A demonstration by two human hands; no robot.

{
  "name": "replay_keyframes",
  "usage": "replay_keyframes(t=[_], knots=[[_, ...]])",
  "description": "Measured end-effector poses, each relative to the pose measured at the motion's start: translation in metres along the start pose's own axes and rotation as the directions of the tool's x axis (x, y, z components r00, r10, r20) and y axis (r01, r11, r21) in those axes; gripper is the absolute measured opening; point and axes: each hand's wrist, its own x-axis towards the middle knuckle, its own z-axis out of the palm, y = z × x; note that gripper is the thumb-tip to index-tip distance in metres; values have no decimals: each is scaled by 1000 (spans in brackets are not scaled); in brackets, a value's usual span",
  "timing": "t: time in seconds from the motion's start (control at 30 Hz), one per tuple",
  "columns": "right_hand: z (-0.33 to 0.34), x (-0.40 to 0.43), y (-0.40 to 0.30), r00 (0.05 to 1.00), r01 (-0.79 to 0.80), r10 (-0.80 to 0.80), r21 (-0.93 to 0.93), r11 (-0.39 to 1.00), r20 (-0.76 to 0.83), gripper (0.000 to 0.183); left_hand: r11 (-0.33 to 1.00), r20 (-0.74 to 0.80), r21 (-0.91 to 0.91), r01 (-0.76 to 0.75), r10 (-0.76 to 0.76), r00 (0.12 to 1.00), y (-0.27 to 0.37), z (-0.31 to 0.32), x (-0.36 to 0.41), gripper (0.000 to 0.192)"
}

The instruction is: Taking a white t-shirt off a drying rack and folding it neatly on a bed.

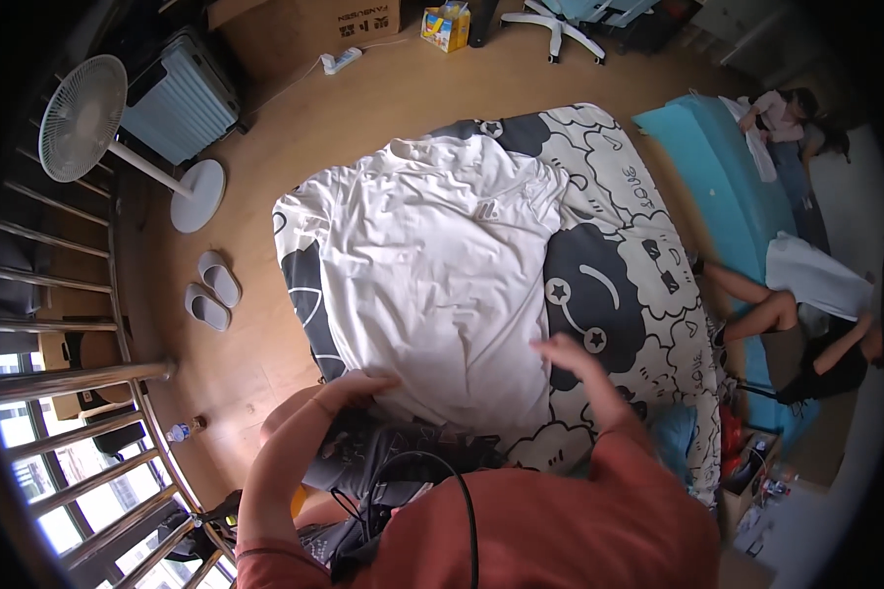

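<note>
A white short-sleeved T-shirt [435,280] lies spread on a bed with a black-and-white cartoon cover [597,294]. Its collar points away from me, and a small logo shows on the chest. My left hand [368,386] rests at the lower left part of the shirt, near the hem; whether its fingers grip the fabric cannot be told. My right hand [562,352] is at the shirt's lower right side edge, fingertips at the fabric, grip unclear. Wrinkles run across the shirt's front.
A white standing fan [83,118], grey slippers [219,278] and a light blue suitcase [180,96] are on the left, beyond metal railings [81,379]. Two people sit at the right by a blue mattress [737,177], with white garments. An open cardboard box [748,471] stands lower right.
</note>
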Motion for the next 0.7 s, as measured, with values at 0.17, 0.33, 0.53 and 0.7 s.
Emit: replay_keyframes(t=[0.17,0.33,0.53,0.7], knots=[[72,-70,45,996,44,-18,298,953,-88,43,929,-178,106,-355,369,912,-50,27,44,45],[89,-105,75,987,-130,162,576,807,-4,26,948,-348,34,-318,309,885,-58,48,56,32],[85,-122,106,978,-206,161,721,661,131,11,912,42,-249,-326,347,937,-49,46,10,39],[118,-120,100,992,-79,122,844,531,16,24,929,-253,-334,-161,76,964,-68,49,17,26]])
